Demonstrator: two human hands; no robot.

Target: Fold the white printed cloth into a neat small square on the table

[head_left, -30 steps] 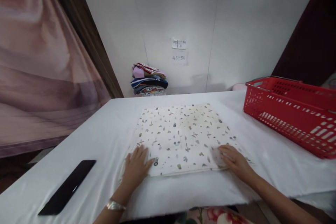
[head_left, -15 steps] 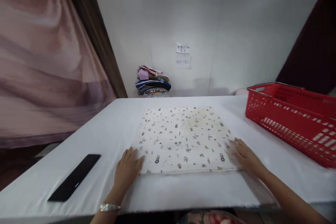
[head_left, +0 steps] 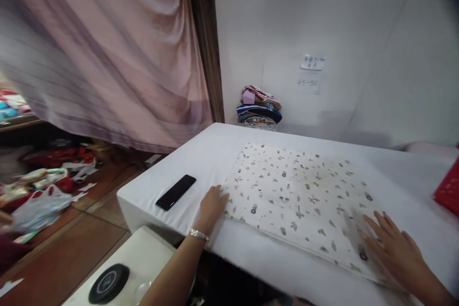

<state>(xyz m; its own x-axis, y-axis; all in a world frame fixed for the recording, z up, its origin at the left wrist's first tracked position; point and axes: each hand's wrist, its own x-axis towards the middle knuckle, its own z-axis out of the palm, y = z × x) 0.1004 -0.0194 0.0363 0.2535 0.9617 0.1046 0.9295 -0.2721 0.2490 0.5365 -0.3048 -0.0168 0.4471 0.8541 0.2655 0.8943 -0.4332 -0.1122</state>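
A flat, folded piece of white cloth (head_left: 283,201) with small grey and olive prints lies on the white-covered table (head_left: 229,153). My left hand (head_left: 213,204), with a silver bracelet at the wrist, rests at its left edge, fingers stretched out. Over the cloth's right edge, my right hand (head_left: 390,244) lies with fingers spread and slightly blurred by motion. Neither hand grips anything. To the left of my left hand is a black phone-like slab (head_left: 175,192).
A stack of folded clothes (head_left: 260,107) stands by the far wall, below paper notes (head_left: 311,71). Part of a red basket (head_left: 448,189) shows at right. A pink curtain (head_left: 154,48) hangs at left. Below are a white surface with a black round object (head_left: 109,284) and plastic bags (head_left: 41,208).
My view has swung to the left, so the floor at left has come into sight and most of the basket has left. Both hands stay at the cloth's sides.
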